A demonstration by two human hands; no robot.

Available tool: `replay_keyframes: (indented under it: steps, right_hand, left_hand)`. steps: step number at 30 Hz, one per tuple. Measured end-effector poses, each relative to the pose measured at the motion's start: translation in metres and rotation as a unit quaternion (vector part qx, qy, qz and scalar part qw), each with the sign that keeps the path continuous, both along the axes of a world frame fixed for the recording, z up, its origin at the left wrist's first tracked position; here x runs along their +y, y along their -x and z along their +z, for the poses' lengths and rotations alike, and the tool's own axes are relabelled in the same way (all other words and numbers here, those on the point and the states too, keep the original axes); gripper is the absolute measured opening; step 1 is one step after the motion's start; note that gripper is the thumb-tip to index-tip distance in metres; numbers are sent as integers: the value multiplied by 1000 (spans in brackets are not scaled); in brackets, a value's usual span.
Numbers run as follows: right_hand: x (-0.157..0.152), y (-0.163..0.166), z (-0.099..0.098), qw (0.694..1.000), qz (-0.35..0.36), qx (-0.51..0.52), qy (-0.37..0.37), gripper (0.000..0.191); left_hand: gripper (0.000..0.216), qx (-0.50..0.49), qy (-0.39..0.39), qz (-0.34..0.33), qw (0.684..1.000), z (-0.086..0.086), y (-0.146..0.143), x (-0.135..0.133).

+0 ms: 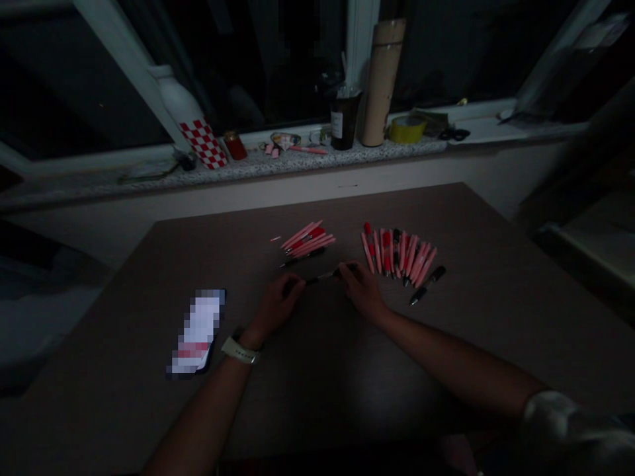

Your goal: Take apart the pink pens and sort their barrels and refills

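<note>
Both my hands meet over the middle of a dark brown table (446, 218). My left hand (276, 305), with a pale watch on the wrist, is closed around one end of a dark pen (321, 277). My right hand (361, 288) pinches the other end. Just beyond lies a small pile of pink and red pens (308, 239) with one dark pen at its near side. To the right, a row of several pink, red and black pens (399, 253) lies side by side, with a dark pen (427, 284) at its right end.
A phone (197, 332) with a lit screen lies on the table to my left. The stone windowsill (278, 164) behind holds a white bottle with a red checked base (191, 119), a dark cup (344, 120), a tall cardboard tube (381, 82) and a yellow tape roll (407, 129).
</note>
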State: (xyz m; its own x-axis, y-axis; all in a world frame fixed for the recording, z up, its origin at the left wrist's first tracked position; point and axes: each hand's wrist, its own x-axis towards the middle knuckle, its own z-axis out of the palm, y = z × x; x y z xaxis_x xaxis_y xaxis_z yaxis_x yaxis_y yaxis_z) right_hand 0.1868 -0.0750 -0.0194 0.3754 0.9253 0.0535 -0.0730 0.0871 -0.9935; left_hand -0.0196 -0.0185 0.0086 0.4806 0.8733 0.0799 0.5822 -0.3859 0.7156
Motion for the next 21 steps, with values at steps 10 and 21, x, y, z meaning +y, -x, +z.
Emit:
replay_keyframes:
  steps: [10, 21]
  right_hand:
    - [-1, 1, 6, 999, 21, 45, -3, 40]
    - [0, -1, -3, 1000, 22, 13, -6, 41]
  left_hand:
    - [34, 30, -27, -36, 999, -1, 0, 1]
    - [35, 10, -10, -21, 1000, 1, 0, 0]
